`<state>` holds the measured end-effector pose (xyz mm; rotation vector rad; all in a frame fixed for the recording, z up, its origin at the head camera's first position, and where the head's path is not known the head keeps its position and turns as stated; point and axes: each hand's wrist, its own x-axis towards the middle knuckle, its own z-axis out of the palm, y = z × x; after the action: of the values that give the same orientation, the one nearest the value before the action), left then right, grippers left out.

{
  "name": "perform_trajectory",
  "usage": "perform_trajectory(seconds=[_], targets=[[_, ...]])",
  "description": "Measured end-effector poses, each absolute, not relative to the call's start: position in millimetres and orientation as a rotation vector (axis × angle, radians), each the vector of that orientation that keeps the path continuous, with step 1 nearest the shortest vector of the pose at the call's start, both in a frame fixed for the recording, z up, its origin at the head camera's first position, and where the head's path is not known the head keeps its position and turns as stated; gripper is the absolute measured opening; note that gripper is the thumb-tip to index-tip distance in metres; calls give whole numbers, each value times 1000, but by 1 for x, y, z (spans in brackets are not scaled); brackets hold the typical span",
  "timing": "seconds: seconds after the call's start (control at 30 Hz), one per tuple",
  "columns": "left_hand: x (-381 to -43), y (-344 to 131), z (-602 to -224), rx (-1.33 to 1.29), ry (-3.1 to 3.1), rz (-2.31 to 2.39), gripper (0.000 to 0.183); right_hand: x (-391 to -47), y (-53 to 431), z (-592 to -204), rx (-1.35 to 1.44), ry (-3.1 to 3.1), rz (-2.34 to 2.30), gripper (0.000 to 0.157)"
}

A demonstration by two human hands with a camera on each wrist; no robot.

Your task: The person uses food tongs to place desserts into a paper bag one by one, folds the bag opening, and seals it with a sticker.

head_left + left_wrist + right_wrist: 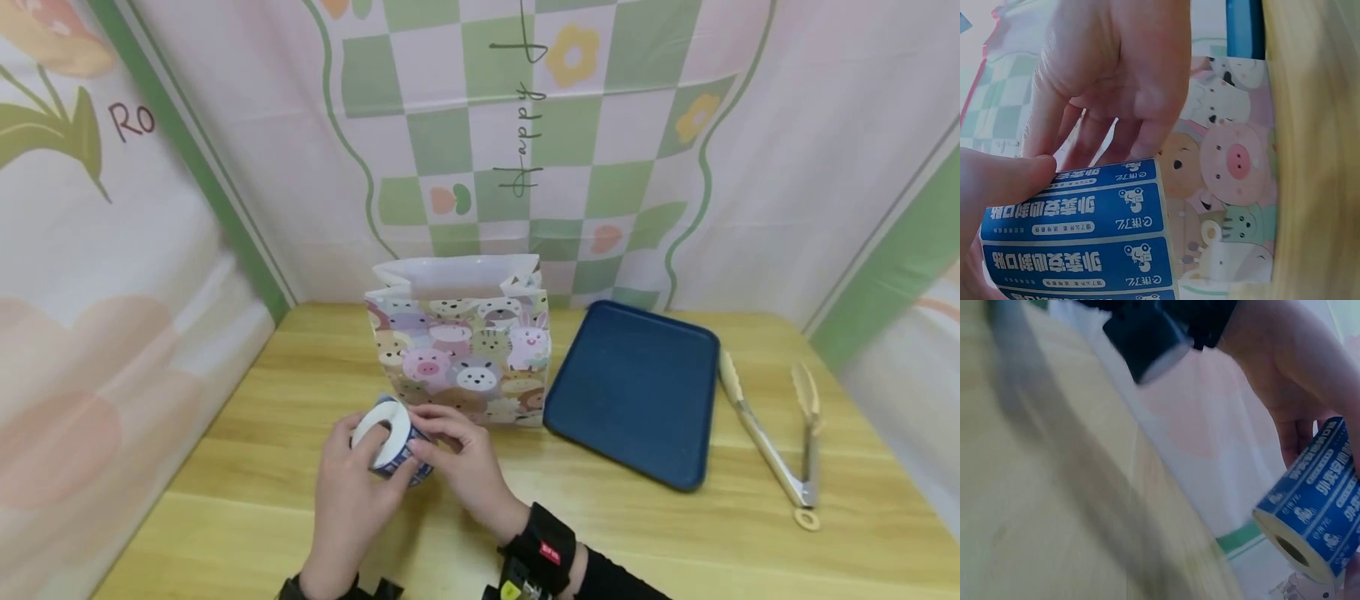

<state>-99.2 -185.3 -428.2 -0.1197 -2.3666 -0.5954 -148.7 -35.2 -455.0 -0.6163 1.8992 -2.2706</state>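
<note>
A roll of blue stickers (pixel 400 421) with white printing and a white side face is held above the table, in front of the paper bag. My left hand (pixel 347 492) grips it, with a finger reaching into the core hole. From the right, my right hand (pixel 474 473) pinches at the roll's outer layer with thumb and fingers. In the left wrist view the printed labels (pixel 1079 219) face the camera, beside the left thumb (pixel 1007 178). The right wrist view shows the roll (pixel 1310 500) end-on; some fingertips are hidden behind it.
A paper bag (pixel 468 358) with cartoon animal faces stands upright, its top open. To its right lies a dark blue tray (pixel 637 392). Metal tongs (pixel 776 462) with cream tips rest spread at the right. Printed cloth (pixel 300 167) hangs behind the wooden table (pixel 247 467).
</note>
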Motion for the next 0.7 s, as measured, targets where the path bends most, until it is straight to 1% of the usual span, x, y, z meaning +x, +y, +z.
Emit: perform_trajectory(seconds=[0.47, 0.63, 0.7], targets=[[-94, -180, -417, -157, -2323, -639, 40, -145, -34, -454, -618, 1633, -2408, 33], [-93, -183, -416, -171, -2343, -657, 39, -148, -31, -453, -716, 1663, -2369, 35], [-93, -185, -415, -197, -2360, -690, 38, -149, -30, -454, -784, 1669, -2373, 33]])
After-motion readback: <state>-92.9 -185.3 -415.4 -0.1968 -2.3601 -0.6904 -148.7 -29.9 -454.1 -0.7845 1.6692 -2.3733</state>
